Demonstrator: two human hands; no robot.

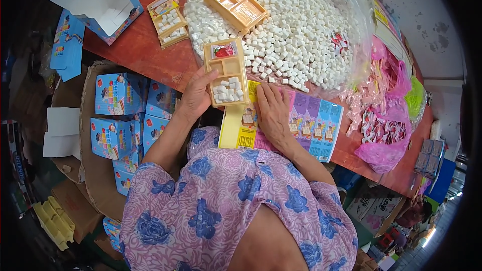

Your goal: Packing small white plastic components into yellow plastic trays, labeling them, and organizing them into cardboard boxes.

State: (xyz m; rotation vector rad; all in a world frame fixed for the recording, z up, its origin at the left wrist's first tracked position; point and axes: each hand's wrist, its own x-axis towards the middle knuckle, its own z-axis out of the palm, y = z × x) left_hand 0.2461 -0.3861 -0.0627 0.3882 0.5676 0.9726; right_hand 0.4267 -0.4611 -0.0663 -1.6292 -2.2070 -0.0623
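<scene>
My left hand (197,94) grips a tan plastic compartment tray (226,66) by its left side, thumb on the rim. In its top section lies a small packet (224,49) with a red strawberry picture. The two middle sections are bare, and small white cubes (227,90) fill part of the bottom one. My right hand (272,112) rests with fingers stretched out on a printed card sheet (315,129) with yellow, pink, purple and blue strips. The tray's lower end overlaps the sheet's left part.
Beyond lies a large clear bag (361,45) with a heap of white cubes (296,25). Stacked trays (236,6) and a filled tray (168,21) stand left of it. Pink bags (384,150) of sachets lie right. A carton (95,170) of blue boxes (114,138) stands at left.
</scene>
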